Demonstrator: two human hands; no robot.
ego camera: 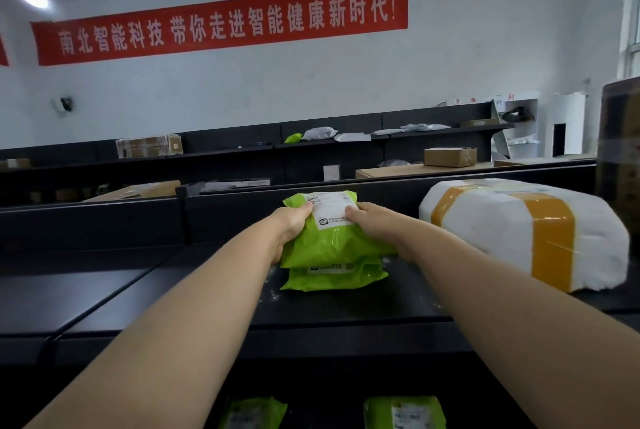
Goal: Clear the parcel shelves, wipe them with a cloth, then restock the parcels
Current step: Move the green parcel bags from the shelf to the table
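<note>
A green parcel bag [329, 241] with a white label lies on top of a second green bag [334, 278] on the black top shelf [104, 297]. My left hand [289, 227] grips the upper bag's left edge, thumb on top. On the bag's right side my right hand [372, 222] holds it, thumb pressing the label. Both arms reach forward over the shelf.
A large white parcel [526, 234] with yellow tape sits on the shelf right of the bags. Two more green bags [254, 413] [405, 411] lie on a lower shelf at the bottom. Cardboard boxes [449, 156] and grey bags fill the far shelves. A dark wrapped box [620, 137] stands at the right edge.
</note>
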